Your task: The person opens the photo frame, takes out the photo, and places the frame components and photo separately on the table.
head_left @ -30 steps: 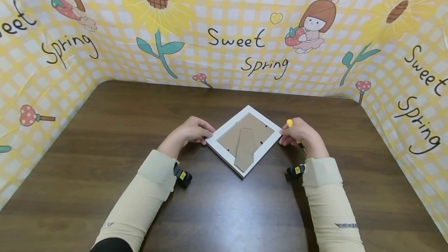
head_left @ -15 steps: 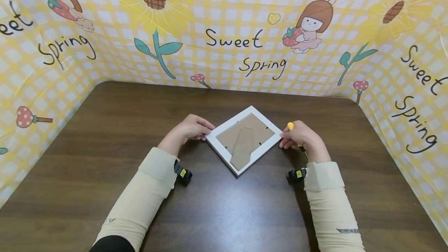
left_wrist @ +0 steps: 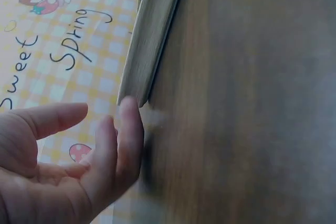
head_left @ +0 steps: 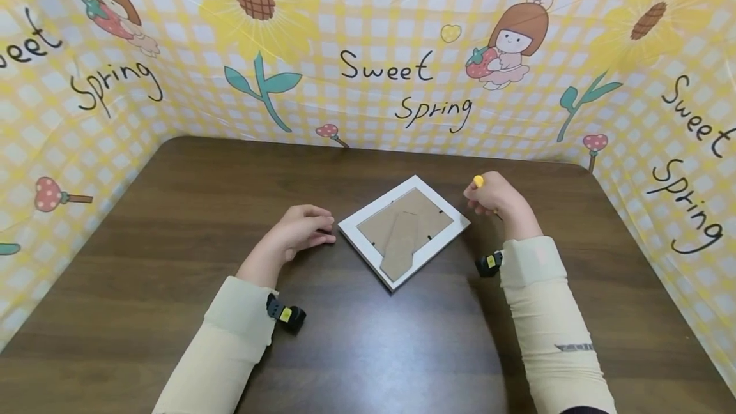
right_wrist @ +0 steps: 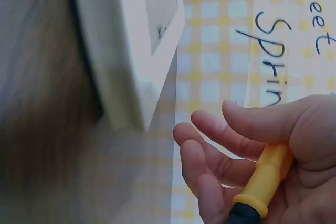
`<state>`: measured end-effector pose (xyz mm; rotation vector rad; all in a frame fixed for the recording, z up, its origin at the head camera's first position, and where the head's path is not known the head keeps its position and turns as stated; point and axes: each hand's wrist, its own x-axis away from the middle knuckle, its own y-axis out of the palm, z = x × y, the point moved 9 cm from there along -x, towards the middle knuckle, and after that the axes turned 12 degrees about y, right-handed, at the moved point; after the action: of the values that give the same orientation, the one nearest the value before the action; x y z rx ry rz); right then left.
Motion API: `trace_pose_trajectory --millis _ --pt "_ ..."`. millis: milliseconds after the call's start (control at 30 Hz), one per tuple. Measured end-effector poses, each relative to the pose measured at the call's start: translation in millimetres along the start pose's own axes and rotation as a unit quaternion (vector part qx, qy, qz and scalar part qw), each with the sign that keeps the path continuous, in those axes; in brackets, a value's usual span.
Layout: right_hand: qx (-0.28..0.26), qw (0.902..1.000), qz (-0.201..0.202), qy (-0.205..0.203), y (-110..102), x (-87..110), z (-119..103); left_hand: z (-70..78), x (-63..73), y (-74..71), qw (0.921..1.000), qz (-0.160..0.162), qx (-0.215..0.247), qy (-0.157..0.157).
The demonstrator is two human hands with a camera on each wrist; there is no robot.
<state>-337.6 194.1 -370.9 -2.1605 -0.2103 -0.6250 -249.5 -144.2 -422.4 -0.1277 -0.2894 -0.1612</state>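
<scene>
Right hand (head_left: pixel 491 197): fingers curled round a yellow-handled tool (right_wrist: pixel 268 177), handle lying across the palm (its working end cannot be made out); thumb clear of the fingertips, frame not held.

Left hand (head_left: pixel 299 229): fingers loosely bent and apart, holding nothing; fingertips just beside the frame's left corner, contact uncertain.

Picture frame (head_left: pixel 404 232), one: back up on the table, between the hands, set cornerwise. White border (head_left: pixel 365 248); brown backing board (head_left: pixel 374 225); strut (head_left: pixel 399 254) lying flat; small black tabs (head_left: pixel 429 237). Handling, as judged: light, stiff, perhaps slick at the border; fragile if the hidden face is glazed. Best held at opposite corners or by the thick outer edges; strut and tabs unsuited, likely to bend.

Table (head_left: pixel 144 260): dark, wood-grained.

Cloth (head_left: pixel 368 18): yellow check, printed, behind and to both sides.
</scene>
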Motion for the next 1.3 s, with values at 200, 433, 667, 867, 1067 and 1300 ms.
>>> trace_pose_trajectory --millis 200,433,667,867,1067,1300 --pt "0.009 0.9999 0.005 -0.009 5 -8.1 -21 -6.3 10.7 15.4 0.9945 -0.026 0.098 -0.026" --pt "0.065 0.9974 0.027 -0.016 13 -16.7 -37 -8.6 17.4 36.3 0.9875 0.001 0.156 -0.027" --pt "0.096 0.9949 0.029 -0.013 23 -22.4 -44 -11.3 16.9 44.8 0.9789 0.066 0.191 -0.026" --pt "0.107 0.9942 0.01 0.002 32 -27.3 -39 -10.8 8.7 43.3 0.9846 0.06 0.161 -0.03" --pt "0.122 0.9925 0.008 -0.001 36 -28.1 -38 -9.6 2.0 40.5 0.9876 0.063 0.139 -0.037" --pt "0.117 0.9931 0.01 0.008 35 -29.1 -36 -8.4 -4.0 39.6 0.9888 0.073 0.126 -0.032"
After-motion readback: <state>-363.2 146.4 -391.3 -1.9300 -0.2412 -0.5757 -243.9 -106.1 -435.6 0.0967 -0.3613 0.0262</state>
